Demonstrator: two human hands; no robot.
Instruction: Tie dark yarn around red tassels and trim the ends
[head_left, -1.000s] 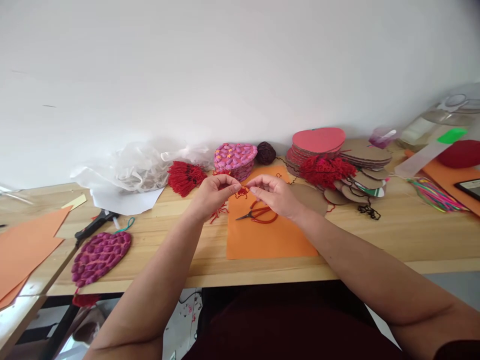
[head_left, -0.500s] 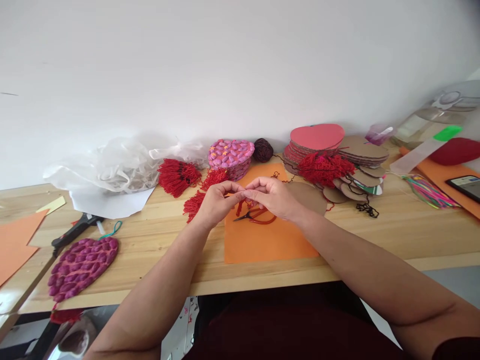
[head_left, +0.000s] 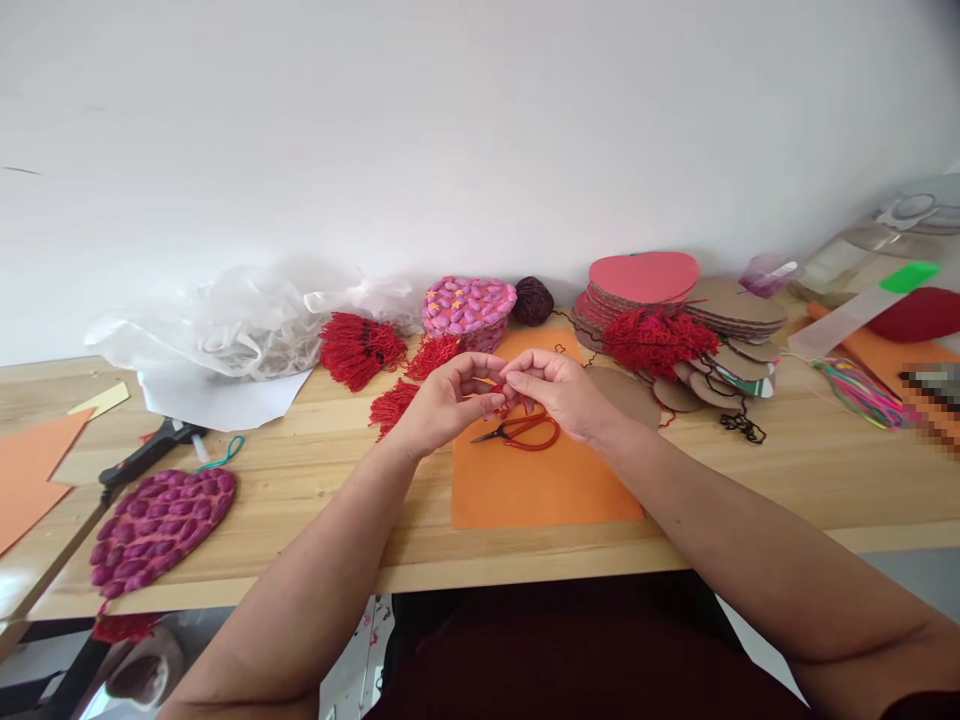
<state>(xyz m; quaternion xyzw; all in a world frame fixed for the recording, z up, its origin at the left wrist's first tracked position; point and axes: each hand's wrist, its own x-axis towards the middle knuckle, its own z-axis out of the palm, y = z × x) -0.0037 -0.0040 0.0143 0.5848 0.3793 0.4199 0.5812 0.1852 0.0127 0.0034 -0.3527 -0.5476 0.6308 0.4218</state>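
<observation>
My left hand [head_left: 454, 400] and my right hand [head_left: 559, 392] meet above an orange sheet [head_left: 540, 495], fingertips close together. Red yarn [head_left: 511, 392] shows between them, and the fingers of both hands are pinched on it. Just beneath, orange-handled scissors [head_left: 531, 433] lie on the sheet, tips pointing left. Red tassels [head_left: 391, 405] rest left of my left hand. Behind my right hand is a brown cardboard piece [head_left: 626, 395], partly covered by the hand.
Along the wall stand a pink-topped heart stack [head_left: 469, 308], a dark yarn ball [head_left: 534, 300] and cardboard hearts [head_left: 643, 275]. At left lie a purple heart [head_left: 161, 530], a glue gun [head_left: 150, 452] and white plastic bags [head_left: 247, 325].
The fingertips have parted slightly, and my left hand's fingers are more spread, with more red yarn showing between the hands. The view has shifted a little.
</observation>
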